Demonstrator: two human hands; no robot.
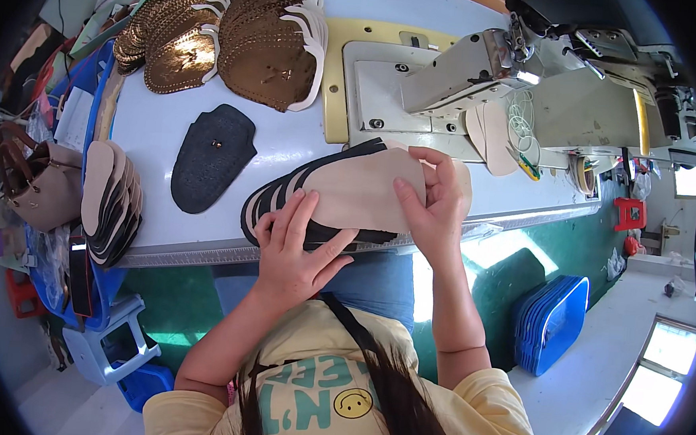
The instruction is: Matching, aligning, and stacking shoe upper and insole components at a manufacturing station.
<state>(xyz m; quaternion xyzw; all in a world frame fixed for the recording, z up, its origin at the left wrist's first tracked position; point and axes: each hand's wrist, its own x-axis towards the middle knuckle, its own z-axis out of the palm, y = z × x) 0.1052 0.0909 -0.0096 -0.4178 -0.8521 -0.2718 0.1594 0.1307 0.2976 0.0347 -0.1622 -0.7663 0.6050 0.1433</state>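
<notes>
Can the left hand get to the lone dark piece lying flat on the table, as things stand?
Probably yes. The left hand rests on the fanned stack of sole pieces; the dark piece lies on the table just beyond it to the left, with nothing between them.

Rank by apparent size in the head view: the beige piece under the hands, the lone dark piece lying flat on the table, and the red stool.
1. Beige piece, largest.
2. Dark piece, clearly smaller than the beige one.
3. Red stool, smallest as seen, but it sits far off on the floor, so its true size is unsure.
</notes>
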